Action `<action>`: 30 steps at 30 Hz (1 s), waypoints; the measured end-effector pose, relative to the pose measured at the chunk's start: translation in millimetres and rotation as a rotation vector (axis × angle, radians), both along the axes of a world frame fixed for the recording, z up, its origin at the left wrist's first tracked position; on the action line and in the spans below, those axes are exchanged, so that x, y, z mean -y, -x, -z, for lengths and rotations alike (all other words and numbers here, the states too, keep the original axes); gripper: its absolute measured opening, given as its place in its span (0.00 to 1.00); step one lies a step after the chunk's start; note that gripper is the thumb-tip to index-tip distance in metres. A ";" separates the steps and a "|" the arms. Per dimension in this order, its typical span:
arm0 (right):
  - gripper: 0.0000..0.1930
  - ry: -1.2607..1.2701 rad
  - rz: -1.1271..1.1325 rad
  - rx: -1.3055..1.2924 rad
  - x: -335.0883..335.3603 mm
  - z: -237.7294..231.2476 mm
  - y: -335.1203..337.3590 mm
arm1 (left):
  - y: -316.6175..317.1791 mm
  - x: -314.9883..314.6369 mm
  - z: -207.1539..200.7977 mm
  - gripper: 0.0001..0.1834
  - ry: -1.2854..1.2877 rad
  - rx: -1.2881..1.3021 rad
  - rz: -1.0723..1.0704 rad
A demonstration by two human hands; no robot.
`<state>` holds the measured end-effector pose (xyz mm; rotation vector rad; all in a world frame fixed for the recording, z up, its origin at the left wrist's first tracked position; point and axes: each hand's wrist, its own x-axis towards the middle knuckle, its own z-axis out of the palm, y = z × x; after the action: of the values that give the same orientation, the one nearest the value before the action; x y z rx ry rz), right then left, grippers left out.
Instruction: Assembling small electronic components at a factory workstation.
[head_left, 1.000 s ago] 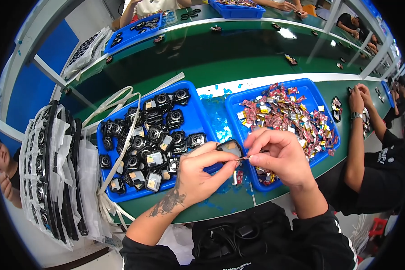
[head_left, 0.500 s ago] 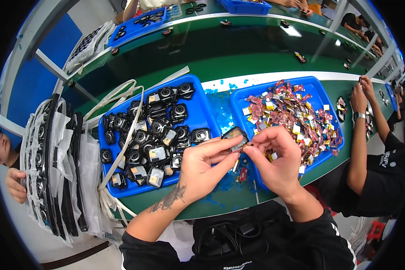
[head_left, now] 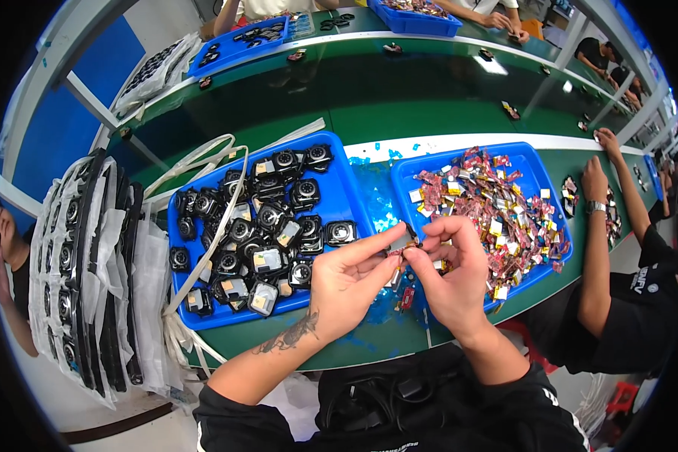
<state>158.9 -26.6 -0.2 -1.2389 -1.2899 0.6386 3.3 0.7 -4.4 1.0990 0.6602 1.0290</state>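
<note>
My left hand (head_left: pixel 350 282) and my right hand (head_left: pixel 450 271) meet over the front edge of the green bench, between two blue trays. Together they pinch a small dark part (head_left: pixel 405 242) with a wire at its end; the left fingers hold its body and the right fingertips grip its tip. The left blue tray (head_left: pixel 346 192) holds several small black camera-like modules (head_left: pixel 267 218). The right blue tray (head_left: pixel 539 162) is heaped with small red, silver and yellow pieces (head_left: pixel 497 211).
White straps (head_left: pixel 203 162) loop over the left tray. Stacked bagged trays of black parts (head_left: pixel 83 264) stand at the far left. A co-worker's arm with a wristwatch (head_left: pixel 597 226) rests at the right. More blue trays (head_left: pixel 237 45) sit on the far bench.
Both hands have stayed together on the small part, shifting slightly while the fingers work at it. The view has tilted a little.
</note>
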 end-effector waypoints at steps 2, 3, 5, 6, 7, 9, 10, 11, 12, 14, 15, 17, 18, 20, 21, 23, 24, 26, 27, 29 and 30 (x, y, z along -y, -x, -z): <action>0.19 0.067 -0.004 -0.025 0.4 -7.2 1.5 | 2.4 0.3 -1.8 0.21 -0.022 -0.003 0.012; 0.22 0.087 -0.060 -0.006 0.0 -9.1 -1.6 | 3.4 -0.1 -2.2 0.21 -0.040 -0.016 0.026; 0.21 0.057 -0.074 0.060 -2.7 -13.4 0.9 | 4.7 -1.0 -0.9 0.24 -0.048 0.014 0.013; 0.21 0.027 -0.083 0.118 -4.5 -14.8 3.6 | 5.9 -1.6 -0.4 0.27 -0.055 0.036 0.004; 0.21 0.022 -0.102 0.121 -6.2 -15.6 4.9 | 6.9 -2.3 -3.8 0.30 0.007 0.066 0.013; 0.21 0.003 -0.100 0.310 -7.6 -16.3 4.4 | 7.7 -3.0 -5.3 0.37 0.021 0.079 0.022; 0.21 0.031 -0.110 0.237 -7.9 -18.2 3.3 | 7.8 -7.3 -6.8 0.36 -0.014 0.063 0.057; 0.21 0.069 -0.142 0.200 -10.7 -22.0 1.2 | 11.2 -6.9 -12.3 0.35 -0.077 -0.075 0.025; 0.21 0.106 -0.175 0.162 -14.5 -26.0 -2.2 | 15.9 -7.6 -21.1 0.34 -0.139 -0.217 -0.008; 0.20 0.184 -0.248 0.192 -41.8 -37.2 -26.2 | 29.2 -31.2 -32.3 0.20 -0.972 -1.045 -0.301; 0.17 0.170 -0.274 0.373 -67.6 -48.1 -38.8 | 40.1 -40.6 -33.8 0.15 -0.959 -1.202 -0.351; 0.18 0.280 -0.336 0.608 -133.4 -61.6 -43.4 | 76.1 -49.0 -29.4 0.13 -0.900 -1.452 -0.363; 0.19 0.371 -0.314 0.697 -162.7 -66.3 -45.7 | 89.7 -43.7 -27.4 0.14 -0.869 -1.525 -0.322; 0.19 0.408 -0.210 0.429 -229.1 -27.6 -71.0 | 89.2 -37.6 -29.8 0.14 -0.870 -1.539 -0.231; 0.20 0.463 -0.128 0.282 -254.6 -6.1 -77.0 | 81.7 -37.0 -36.0 0.13 -0.775 -1.543 -0.160; 0.24 0.485 -0.039 0.206 -273.9 23.0 -79.2 | 80.4 -35.9 -29.1 0.10 -0.836 -1.556 -0.199; 0.27 0.387 0.057 0.671 -266.2 21.2 -75.6 | 82.0 -36.4 -25.2 0.10 -0.853 -1.594 -0.230; 0.26 0.297 0.214 0.835 -254.9 23.7 -70.8 | 84.2 -37.7 -28.3 0.11 -1.014 -1.446 -0.303; 0.26 0.298 0.215 0.844 -255.8 20.5 -73.1 | 80.6 -39.3 -31.9 0.08 -0.956 -1.390 -0.396; 0.23 0.021 0.067 0.749 -235.2 -1.3 -77.3 | 65.4 -43.5 -47.0 0.05 -0.907 -1.200 -0.540; 0.21 0.029 -0.076 0.671 -218.5 -21.8 -58.6 | 66.0 -45.7 -43.3 0.06 -0.906 -1.122 -0.590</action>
<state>217.6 191.9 21.6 -1.4974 -1.8878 0.2924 -62.7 46.4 38.9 2.4299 1.5474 1.1831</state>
